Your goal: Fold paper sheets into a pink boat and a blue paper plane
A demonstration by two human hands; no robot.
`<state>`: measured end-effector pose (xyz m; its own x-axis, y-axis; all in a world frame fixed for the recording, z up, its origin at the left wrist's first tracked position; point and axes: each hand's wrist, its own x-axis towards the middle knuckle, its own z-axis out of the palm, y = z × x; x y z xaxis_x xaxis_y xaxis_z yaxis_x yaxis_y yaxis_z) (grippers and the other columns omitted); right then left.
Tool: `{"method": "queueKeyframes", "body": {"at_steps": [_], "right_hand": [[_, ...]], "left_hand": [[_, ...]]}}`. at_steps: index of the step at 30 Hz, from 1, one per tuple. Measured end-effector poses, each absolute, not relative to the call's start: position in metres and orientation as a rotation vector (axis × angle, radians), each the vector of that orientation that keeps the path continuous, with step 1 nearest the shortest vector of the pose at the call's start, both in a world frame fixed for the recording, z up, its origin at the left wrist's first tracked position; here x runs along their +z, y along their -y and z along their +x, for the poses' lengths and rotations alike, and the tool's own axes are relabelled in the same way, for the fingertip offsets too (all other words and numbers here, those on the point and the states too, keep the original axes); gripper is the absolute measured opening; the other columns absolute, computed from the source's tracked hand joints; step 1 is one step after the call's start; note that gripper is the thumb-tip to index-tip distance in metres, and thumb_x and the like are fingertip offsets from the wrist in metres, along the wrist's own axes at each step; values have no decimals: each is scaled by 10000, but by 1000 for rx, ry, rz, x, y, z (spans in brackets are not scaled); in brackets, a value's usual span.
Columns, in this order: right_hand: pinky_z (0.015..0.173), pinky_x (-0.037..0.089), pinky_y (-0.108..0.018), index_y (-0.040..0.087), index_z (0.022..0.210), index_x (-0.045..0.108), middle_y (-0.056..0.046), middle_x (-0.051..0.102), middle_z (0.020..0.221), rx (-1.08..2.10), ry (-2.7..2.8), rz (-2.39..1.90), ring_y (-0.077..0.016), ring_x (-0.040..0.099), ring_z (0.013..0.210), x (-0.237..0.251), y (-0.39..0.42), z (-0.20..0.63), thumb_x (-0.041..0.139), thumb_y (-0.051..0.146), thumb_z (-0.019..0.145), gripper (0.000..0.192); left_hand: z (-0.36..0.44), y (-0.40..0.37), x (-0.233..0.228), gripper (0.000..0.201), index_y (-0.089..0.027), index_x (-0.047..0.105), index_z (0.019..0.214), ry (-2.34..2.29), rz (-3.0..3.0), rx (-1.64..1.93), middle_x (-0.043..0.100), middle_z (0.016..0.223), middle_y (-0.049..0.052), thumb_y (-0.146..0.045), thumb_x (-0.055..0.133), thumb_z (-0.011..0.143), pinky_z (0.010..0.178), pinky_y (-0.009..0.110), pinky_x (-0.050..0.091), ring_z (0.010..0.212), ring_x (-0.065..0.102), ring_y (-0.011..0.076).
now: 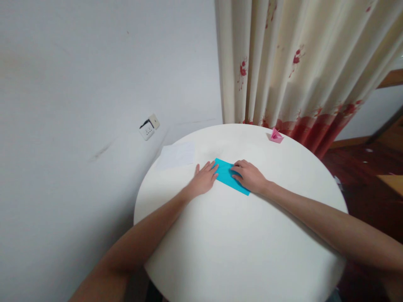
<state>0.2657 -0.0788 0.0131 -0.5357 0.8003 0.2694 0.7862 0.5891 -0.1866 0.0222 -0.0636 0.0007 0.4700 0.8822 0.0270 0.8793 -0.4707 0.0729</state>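
A blue sheet of paper [225, 173], shaped as a long rectangle, lies slantwise on the white round table [220, 239]. My left hand [204, 179] rests flat with its fingers spread, the fingertips on the paper's left end. Over the right part of the paper, my right hand [250, 175] has loosely bent fingers, with the thumb apart from the others and the tips touching the sheet. That hand and its wrist hide part of the paper's right side.
White paper [178, 154] lies at the table's left back. A folded pink paper piece [276, 136] stands near the back right edge. A wall with a socket [146, 130] borders the left, and a flowered curtain [283, 75] hangs behind the table.
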Motion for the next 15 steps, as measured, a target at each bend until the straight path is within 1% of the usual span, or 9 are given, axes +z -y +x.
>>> {"method": "queueKeyframes", "body": {"at_steps": [2,5,8,10,13,15], "right_hand": [[1102,382,-421,133,1326,613,-169,560,1406,77,2559,-1131,-298,490,1315,7,77,265,507,333,992,403],[1171,302,-481,79,1445,495,-201,422,1537,151,2616,-1089,-323,366,1434,1,76,263,445,388,1013,533],[1191,253,-523,71,1522,377,-204,319,1594,220,2646,-1162,-325,280,1483,-1,78,262,349,464,1035,627],[1204,221,-526,81,1549,321,-194,270,1614,231,2662,-1189,-312,237,1501,-2,79,262,305,496,1039,659],[1213,198,-521,90,1568,276,-186,233,1624,230,2672,-1208,-298,204,1511,-2,80,262,269,531,1036,691],[1216,190,-520,86,1571,264,-186,219,1627,229,2677,-1216,-297,195,1514,-3,80,262,257,544,1034,706]], "left_hand": [[23,65,2,500,-241,353,1529,-1569,2690,91,246,1637,64,-376,230,1064,1191,653,124,1522,199,281],[26,67,4,504,-206,374,1520,-1523,2769,101,271,1627,91,-375,240,1064,1201,633,103,1524,191,281],[28,69,4,536,-166,342,1533,-1370,2827,79,255,1630,119,-403,230,1066,1213,588,113,1528,179,266],[28,70,4,565,-149,297,1552,-1256,2839,60,230,1636,129,-429,216,1067,1222,540,132,1531,168,257],[27,69,2,591,-152,253,1570,-1163,2828,60,195,1647,123,-458,200,1067,1232,467,144,1535,144,244],[26,68,1,609,-150,246,1573,-1157,2810,66,182,1650,123,-481,203,1063,1235,446,143,1537,130,246]]}}
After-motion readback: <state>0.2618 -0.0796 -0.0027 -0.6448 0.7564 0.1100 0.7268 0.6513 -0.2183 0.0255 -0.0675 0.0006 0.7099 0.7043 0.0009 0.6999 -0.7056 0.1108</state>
